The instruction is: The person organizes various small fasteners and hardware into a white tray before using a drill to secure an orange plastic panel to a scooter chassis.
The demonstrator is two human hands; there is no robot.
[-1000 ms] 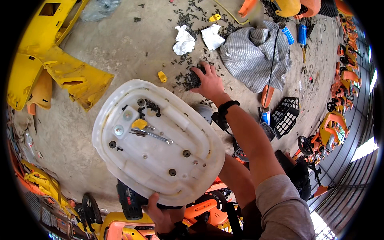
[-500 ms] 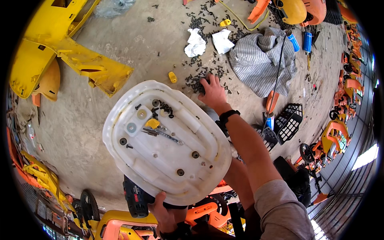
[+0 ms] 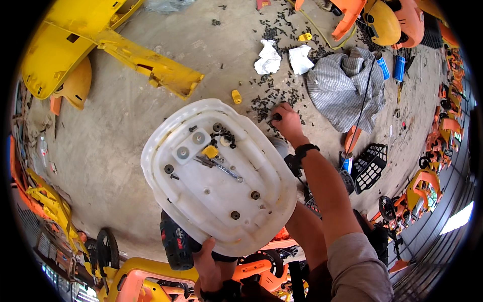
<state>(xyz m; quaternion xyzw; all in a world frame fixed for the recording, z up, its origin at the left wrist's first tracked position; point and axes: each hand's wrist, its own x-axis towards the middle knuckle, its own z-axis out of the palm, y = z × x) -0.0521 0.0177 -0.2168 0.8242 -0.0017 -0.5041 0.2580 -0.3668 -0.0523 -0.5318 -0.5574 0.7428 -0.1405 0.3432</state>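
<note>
Right hand (image 3: 287, 121) stays at far screw pile (image 3: 269, 98), fingers now pinching one; left hand (image 3: 211, 261) grips white seat shell (image 3: 216, 176), steady.

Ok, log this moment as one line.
left hand: grips near edge of white plastic panel | right hand: fingers on dark screws scattered on concrete floor | striped cloth beyond

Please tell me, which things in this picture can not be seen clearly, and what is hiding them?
- Head view: the right hand rests on the pile of small dark screws; whether its fingers pinch one is too small to tell.
- Head view: the white plastic seat covers most of the black power tool and the left hand's fingers.
- Head view: the striped grey cloth hides whatever lies under it.
- The orange parts at the right rim are bent and cut off.
</note>
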